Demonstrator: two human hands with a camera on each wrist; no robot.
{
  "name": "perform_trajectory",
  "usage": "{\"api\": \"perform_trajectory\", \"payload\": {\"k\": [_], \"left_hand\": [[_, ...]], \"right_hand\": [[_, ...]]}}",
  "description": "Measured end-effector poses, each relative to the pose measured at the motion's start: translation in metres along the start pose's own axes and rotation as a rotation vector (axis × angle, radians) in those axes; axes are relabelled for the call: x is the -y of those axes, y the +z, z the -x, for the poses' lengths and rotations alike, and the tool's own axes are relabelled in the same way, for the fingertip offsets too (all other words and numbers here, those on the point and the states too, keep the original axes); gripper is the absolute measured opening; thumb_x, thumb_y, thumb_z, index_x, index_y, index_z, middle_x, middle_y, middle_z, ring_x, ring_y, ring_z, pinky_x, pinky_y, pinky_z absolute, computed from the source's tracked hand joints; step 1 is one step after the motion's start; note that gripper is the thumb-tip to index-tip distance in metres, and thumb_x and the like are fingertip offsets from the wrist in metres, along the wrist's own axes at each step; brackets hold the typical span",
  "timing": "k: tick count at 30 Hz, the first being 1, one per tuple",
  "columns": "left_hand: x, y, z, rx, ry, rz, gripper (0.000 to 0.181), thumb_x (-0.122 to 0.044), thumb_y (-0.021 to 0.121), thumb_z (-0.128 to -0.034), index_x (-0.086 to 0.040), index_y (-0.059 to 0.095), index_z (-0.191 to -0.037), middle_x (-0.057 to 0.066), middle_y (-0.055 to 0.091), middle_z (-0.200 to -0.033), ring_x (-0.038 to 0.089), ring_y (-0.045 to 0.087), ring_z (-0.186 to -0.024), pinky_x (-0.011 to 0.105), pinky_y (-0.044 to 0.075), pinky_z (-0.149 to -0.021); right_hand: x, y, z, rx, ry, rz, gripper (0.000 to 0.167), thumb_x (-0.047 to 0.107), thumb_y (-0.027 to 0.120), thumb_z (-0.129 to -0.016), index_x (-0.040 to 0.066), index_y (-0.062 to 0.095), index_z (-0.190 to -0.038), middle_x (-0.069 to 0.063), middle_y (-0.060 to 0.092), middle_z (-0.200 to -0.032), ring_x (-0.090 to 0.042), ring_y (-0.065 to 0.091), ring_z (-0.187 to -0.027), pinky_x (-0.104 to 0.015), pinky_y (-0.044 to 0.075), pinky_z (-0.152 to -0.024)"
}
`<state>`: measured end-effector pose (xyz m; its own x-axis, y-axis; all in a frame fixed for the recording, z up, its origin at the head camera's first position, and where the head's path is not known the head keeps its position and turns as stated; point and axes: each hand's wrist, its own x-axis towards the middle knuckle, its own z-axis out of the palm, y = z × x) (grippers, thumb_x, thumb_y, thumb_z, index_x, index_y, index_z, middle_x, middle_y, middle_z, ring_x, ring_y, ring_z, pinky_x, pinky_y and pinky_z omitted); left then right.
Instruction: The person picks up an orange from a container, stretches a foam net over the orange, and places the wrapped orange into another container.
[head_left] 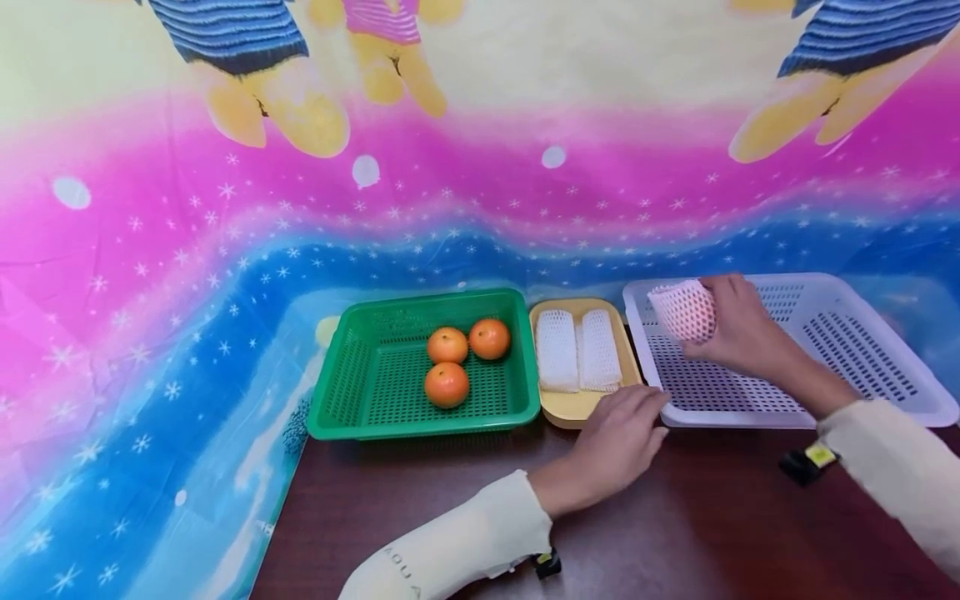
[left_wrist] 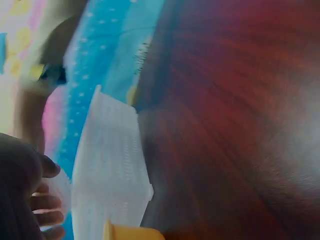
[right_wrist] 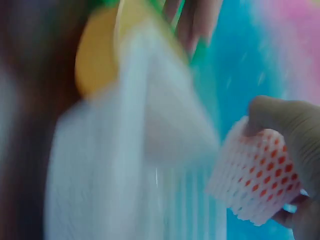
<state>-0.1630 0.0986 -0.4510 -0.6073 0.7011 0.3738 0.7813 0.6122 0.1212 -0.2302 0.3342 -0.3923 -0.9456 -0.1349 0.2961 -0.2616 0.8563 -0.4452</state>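
My right hand (head_left: pixel 738 325) grips an orange wrapped in a white foam net sleeve (head_left: pixel 686 312), above the left part of the white basket (head_left: pixel 795 421). In the right wrist view, thumb and fingers curl round the netted orange (right_wrist: pixel 265 175), its colour showing through the mesh. My left hand (head_left: pixel 618 437) hangs near the front of the yellow tray (head_left: pixel 566 408), fingers loosely bent, with nothing seen in it. Two flat white foam net sleeves (head_left: pixel 558 350) lie side by side on that tray. Three bare oranges (head_left: pixel 447 385) sit in the green basket (head_left: pixel 423 432).
Green basket, yellow tray and white basket stand in a row along the back of the dark wooden table (head_left: pixel 675 517). Behind them hangs a patterned pink and blue cloth (head_left: pixel 480 200). The brown tabletop stretches in front of the row.
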Motion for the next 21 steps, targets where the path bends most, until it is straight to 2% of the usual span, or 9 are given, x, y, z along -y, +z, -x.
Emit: {"api": "perform_trajectory", "payload": {"k": [3, 7, 10, 13, 17, 21], "left_hand": [[-0.008, 0.010, -0.014, 0.003, 0.119, -0.136, 0.042, -0.033, 0.055, -0.1060, -0.014, 0.058, -0.143, -0.004, 0.062, -0.140, 0.011, 0.054, -0.133, 0.024, 0.044, -0.111], [-0.017, 0.019, -0.026, 0.010, 0.197, -0.281, 0.036, -0.031, 0.049, -0.1084, -0.017, 0.061, -0.139, -0.007, 0.066, -0.134, 0.008, 0.057, -0.129, 0.024, 0.047, -0.108], [-0.021, 0.021, -0.030, 0.032, 0.216, -0.385, 0.032, -0.024, 0.048, -0.1086, -0.021, 0.064, -0.136, -0.010, 0.068, -0.130, 0.006, 0.060, -0.126, 0.023, 0.047, -0.108], [-0.024, 0.022, -0.031, 0.026, 0.220, -0.454, 0.030, -0.017, 0.048, -0.1065, -0.022, 0.066, -0.130, -0.011, 0.070, -0.125, 0.005, 0.062, -0.122, 0.023, 0.049, -0.105], [-0.026, 0.026, -0.032, -0.009, 0.210, -0.490, 0.028, -0.015, 0.048, -0.1043, -0.022, 0.068, -0.122, -0.011, 0.071, -0.121, 0.006, 0.063, -0.118, 0.022, 0.050, -0.102], [-0.024, 0.025, -0.031, 0.003, 0.191, -0.492, 0.027, -0.017, 0.050, -0.1043, -0.024, 0.068, -0.123, -0.013, 0.070, -0.123, 0.005, 0.062, -0.120, 0.022, 0.050, -0.103]], "right_hand": [[-0.027, -0.003, -0.020, 0.100, -0.061, 0.169, 0.094, 0.017, 0.091, -0.061, -0.014, 0.042, -0.136, -0.037, 0.042, -0.128, -0.049, 0.042, -0.113, -0.065, 0.050, -0.082], [-0.054, -0.003, -0.040, 0.283, -0.082, 0.337, 0.093, 0.015, 0.093, -0.060, -0.010, 0.044, -0.135, -0.036, 0.042, -0.127, -0.052, 0.042, -0.114, -0.065, 0.051, -0.084], [-0.066, -0.001, -0.050, 0.387, -0.069, 0.393, 0.097, 0.011, 0.095, -0.058, -0.008, 0.042, -0.137, -0.035, 0.041, -0.126, -0.051, 0.042, -0.113, -0.065, 0.051, -0.085], [-0.074, 0.002, -0.056, 0.457, -0.052, 0.382, 0.098, 0.006, 0.095, -0.059, -0.006, 0.041, -0.139, -0.035, 0.039, -0.128, -0.051, 0.043, -0.114, -0.063, 0.052, -0.083], [-0.078, 0.007, -0.061, 0.529, -0.055, 0.386, 0.095, 0.005, 0.093, -0.063, -0.005, 0.040, -0.141, -0.038, 0.036, -0.136, -0.055, 0.042, -0.122, -0.063, 0.052, -0.085], [-0.078, 0.013, -0.064, 0.542, -0.072, 0.406, 0.096, 0.005, 0.093, -0.064, -0.006, 0.038, -0.142, -0.042, 0.032, -0.144, -0.061, 0.035, -0.131, -0.068, 0.049, -0.090]]}}
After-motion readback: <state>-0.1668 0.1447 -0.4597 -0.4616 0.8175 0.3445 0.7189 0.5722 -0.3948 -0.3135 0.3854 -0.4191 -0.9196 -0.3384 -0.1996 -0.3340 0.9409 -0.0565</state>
